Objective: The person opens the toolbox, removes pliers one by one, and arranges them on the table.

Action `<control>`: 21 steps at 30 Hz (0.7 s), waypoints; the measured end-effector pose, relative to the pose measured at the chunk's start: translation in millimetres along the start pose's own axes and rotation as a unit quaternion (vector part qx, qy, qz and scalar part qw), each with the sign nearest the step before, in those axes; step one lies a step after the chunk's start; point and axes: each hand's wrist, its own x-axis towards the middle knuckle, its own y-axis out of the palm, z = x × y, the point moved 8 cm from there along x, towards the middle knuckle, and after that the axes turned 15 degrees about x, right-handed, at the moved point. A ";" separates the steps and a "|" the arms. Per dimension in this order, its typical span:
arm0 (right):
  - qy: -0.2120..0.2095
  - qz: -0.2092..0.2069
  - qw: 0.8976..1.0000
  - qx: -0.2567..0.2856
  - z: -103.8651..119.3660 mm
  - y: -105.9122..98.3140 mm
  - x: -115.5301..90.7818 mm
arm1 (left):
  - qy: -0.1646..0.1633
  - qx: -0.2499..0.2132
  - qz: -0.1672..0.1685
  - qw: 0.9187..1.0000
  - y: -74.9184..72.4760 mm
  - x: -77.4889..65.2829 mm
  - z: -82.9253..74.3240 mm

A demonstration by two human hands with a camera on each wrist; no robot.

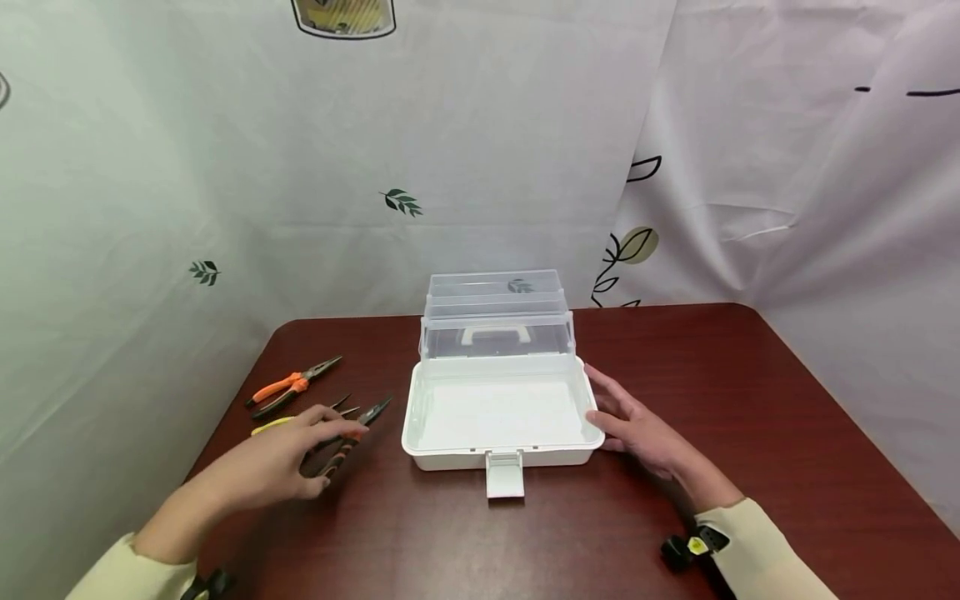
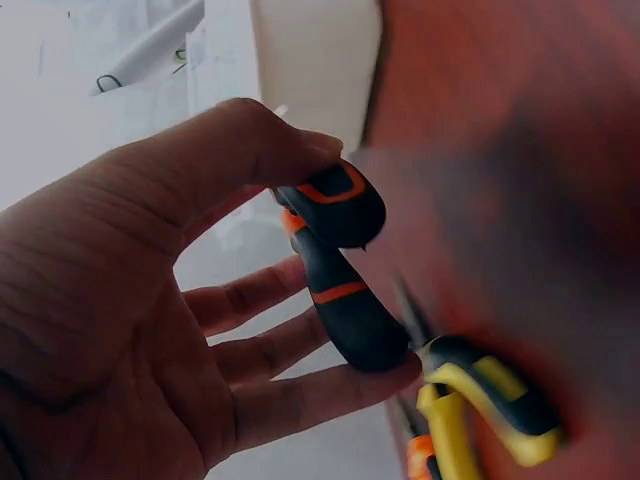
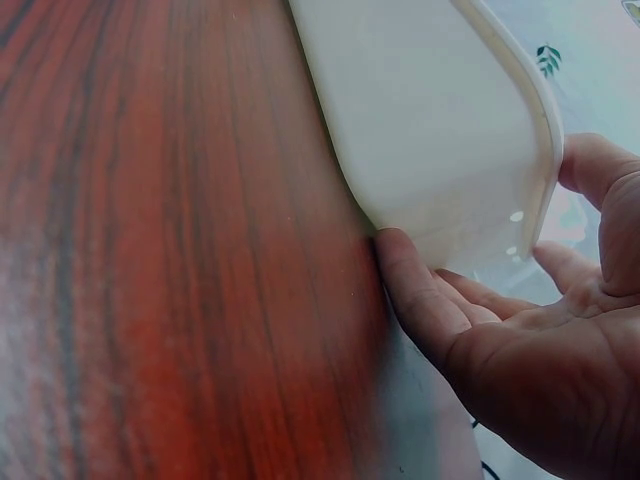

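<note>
My left hand [image 1: 273, 458] grips pliers [image 1: 342, 457] with black-and-orange handles at the left of the table; their tips point away and to the right. In the left wrist view, the thumb and fingers hold the pliers' handles [image 2: 345, 300]. Beneath that hand, partly hidden, lie yellow-handled pliers [image 2: 490, 395]. Farther back are long-nose pliers [image 1: 292, 387] with orange-and-black handles. A white toolbox [image 1: 450, 460] stands in the middle, its clear lid raised. My right hand [image 1: 637, 429] holds its right side, thumb at the rim, fingers along the outer wall [image 3: 430, 130].
Clear folding trays [image 1: 495, 304] and the lid stand up behind the toolbox. Its white latch [image 1: 505, 477] hangs down at the front. The dark red table [image 1: 720, 400] has a patterned white cloth [image 1: 517, 142] hanging behind it.
</note>
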 end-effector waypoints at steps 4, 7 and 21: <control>-0.001 0.002 1.000 -0.007 0.0 0.5 0.9 | -0.017 0.006 0.024 1.000 19.4 -5.2 -4.5; -0.002 0.003 1.000 -0.013 -0.3 -0.5 -0.5 | -0.029 0.004 0.039 0.999 32.1 -9.0 -7.2; -0.004 0.009 1.000 -0.009 -1.1 0.1 -1.1 | -0.088 0.004 0.077 0.993 54.9 -21.0 -6.0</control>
